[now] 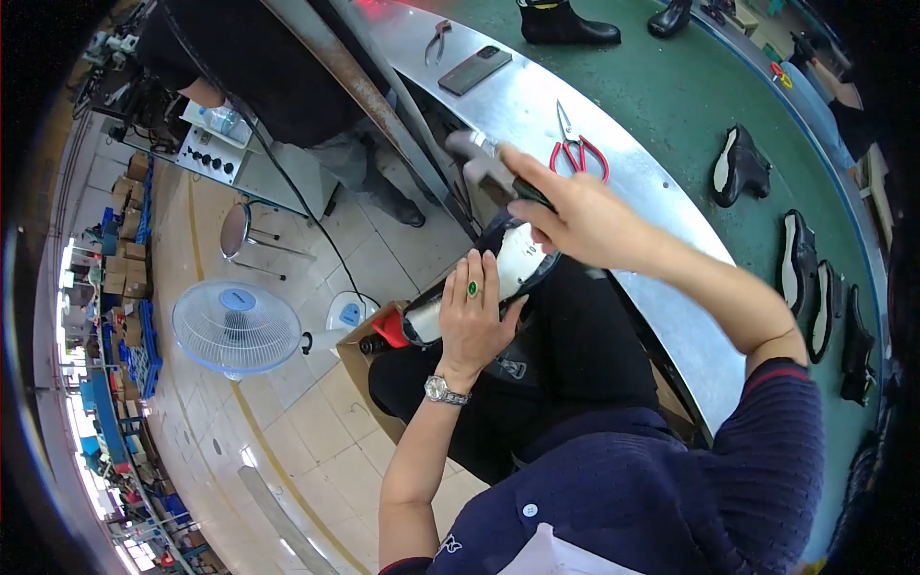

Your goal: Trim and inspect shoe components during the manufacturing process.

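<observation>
A black shoe with a pale sole held sole-up over the lap, a hammer raised above it.

The left hand is wrapped round the shoe's middle, fingers closed on it and hiding much of the upper; the right hand is closed on the hammer's handle, whose grip is mostly covered and whose head is blurred. Just past the shoe runs a curved metal bench, close against the knees, carrying red-handled scissors, a phone and pliers farther along. Beyond the bench a green belt holds more black shoes, some cut off at the rim. Left of the shoe stand a cardboard box and a floor fan on open tiled floor.
</observation>
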